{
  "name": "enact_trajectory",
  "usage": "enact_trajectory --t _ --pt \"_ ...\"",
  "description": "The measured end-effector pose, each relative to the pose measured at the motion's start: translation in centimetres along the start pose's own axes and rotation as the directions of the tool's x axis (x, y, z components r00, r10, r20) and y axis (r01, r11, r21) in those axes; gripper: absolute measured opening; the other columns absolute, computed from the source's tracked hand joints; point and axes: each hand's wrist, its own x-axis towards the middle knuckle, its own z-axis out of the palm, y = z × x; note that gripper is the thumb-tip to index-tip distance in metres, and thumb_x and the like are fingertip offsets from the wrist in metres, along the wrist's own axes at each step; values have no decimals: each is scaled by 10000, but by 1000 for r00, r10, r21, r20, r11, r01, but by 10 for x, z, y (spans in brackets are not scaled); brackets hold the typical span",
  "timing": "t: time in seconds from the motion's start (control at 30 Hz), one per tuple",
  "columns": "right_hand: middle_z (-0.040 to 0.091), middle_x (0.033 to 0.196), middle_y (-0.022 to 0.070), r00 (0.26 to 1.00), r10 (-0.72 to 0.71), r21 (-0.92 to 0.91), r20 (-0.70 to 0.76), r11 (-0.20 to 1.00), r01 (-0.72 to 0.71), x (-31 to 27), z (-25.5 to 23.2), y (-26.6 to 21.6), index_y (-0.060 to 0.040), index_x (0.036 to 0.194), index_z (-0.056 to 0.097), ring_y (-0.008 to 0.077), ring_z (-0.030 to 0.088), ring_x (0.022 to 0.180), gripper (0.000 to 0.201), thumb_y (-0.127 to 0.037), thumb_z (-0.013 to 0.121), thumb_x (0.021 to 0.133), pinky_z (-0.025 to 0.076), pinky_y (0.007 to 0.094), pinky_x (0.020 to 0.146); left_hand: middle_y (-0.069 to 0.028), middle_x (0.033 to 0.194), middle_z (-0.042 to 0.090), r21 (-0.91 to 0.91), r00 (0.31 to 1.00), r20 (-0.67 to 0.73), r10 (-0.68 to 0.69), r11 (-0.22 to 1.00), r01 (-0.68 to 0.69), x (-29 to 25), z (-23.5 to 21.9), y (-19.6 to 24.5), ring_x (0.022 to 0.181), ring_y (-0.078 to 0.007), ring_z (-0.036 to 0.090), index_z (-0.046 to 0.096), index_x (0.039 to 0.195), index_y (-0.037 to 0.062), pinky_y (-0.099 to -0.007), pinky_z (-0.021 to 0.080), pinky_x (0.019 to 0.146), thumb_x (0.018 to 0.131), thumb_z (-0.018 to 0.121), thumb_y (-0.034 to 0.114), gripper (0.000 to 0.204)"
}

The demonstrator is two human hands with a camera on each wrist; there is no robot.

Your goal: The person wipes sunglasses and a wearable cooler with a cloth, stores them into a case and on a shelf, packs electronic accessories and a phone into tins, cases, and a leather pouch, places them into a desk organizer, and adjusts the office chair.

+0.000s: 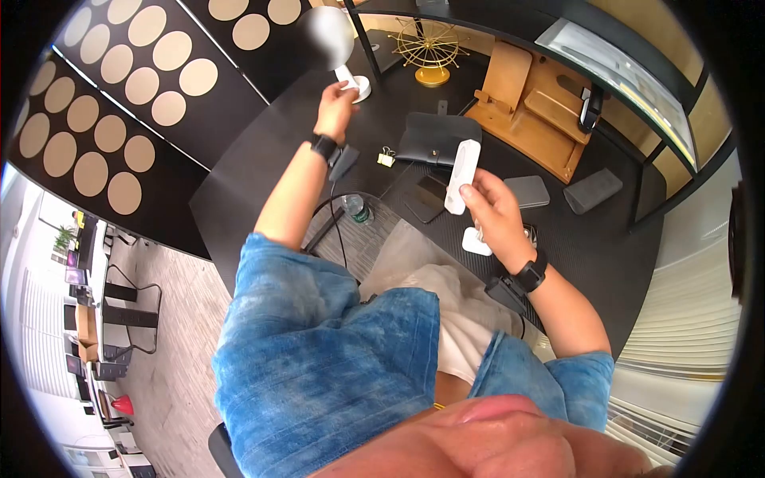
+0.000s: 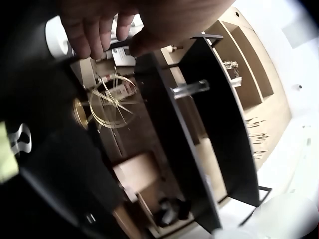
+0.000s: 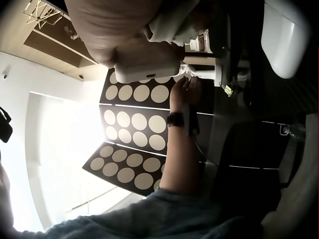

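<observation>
My right hand (image 1: 496,213) grips a flat white oblong piece with a ring mark (image 1: 462,177), thumb on its face and tilted up over the desk. In the right wrist view this white piece (image 3: 147,68) shows a rounded edge with a small dark slot. Out at the far left, my left hand (image 1: 336,113) has loosely extended fingers right at the stem of a white stand with a round head (image 1: 339,44), partly blurred. Those fingers (image 2: 102,32) overlap the white base in the left wrist view. A small white rounded case (image 1: 476,241) lies below my right hand.
A black pouch (image 1: 438,139), yellow binder clip (image 1: 386,157), dark phone (image 1: 425,197) and grey cases (image 1: 594,191) lie on the black desk (image 1: 263,151). Behind stand a golden wheel ornament (image 1: 431,52), a wooden organizer (image 1: 526,107) and a shelf. A bottle (image 1: 356,209) is below the desk edge.
</observation>
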Motion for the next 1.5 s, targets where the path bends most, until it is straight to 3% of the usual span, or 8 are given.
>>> enact_trajectory --t 0.23,0.47,0.8,1.0,1.07,1.2,1.27,1.5 --pt "655 983 2 985 -83 -260 153 958 121 -4 -1 -3 23 1279 566 11 456 621 529 -210 747 840 391 187 563 -278 1232 589 512 915 -323 243 858 -47 109 -8 -49 1162 -374 583 479 1306 -89 -405 461 994 748 796 338 771" --pt "663 1001 21 964 -71 -436 255 882 181 0 -5 -10 -28 1291 584 78 430 629 638 -251 802 735 382 220 569 -278 1265 568 547 867 -409 284 837 -16 149 12 -63 1189 -395 556 488 1305 -53 -440 457 1002 706 825 451 852" --pt "658 1020 52 955 -50 -558 293 802 213 2 -4 -17 -21 1275 589 127 473 668 678 -329 813 714 425 258 637 -275 1066 628 502 839 -333 430 834 -229 148 2 -75 1046 -434 608 518 1144 -57 -454 476 898 824 692 180 435" --pt "673 1040 67 949 -51 -552 312 803 224 -3 -1 -12 -22 1255 597 167 558 777 669 -364 817 723 459 274 656 -200 1090 639 263 930 -177 321 926 -270 98 -14 -60 1013 -317 633 524 1145 -54 -391 482 878 848 700 225 444" --pt "671 1048 75 946 -7 -569 323 798 200 -4 1 -13 -21 1259 594 174 576 813 671 -361 817 724 466 276 668 -133 1024 651 262 863 -154 481 862 -434 98 -17 -65 934 -244 635 547 1123 -41 -356 494 824 829 748 227 446" --pt "670 1058 76 940 -42 -562 338 793 237 -8 5 -18 -20 1264 591 180 591 841 680 -365 816 724 472 280 679 -44 819 623 -58 964 -224 141 986 -157 62 -18 -50 771 -167 621 574 982 34 -315 505 718 803 802 158 315" --pt "669 1078 81 942 12 -583 336 788 198 -9 7 -23 -23 1270 590 190 607 878 681 -367 812 725 478 287 693 -41 755 581 -366 997 -22 70 928 -73 45 -24 -35 723 -166 596 538 876 78 -343 514 676 818 774 101 245" --pt "671 1063 72 933 -2 -593 360 771 231 -9 9 -15 -28 1283 589 187 600 866 686 -334 816 712 465 284 699 -6 673 402 -678 892 396 217 724 125 -12 -46 12 705 -168 469 463 855 132 -374 457 780 913 569 88 129"
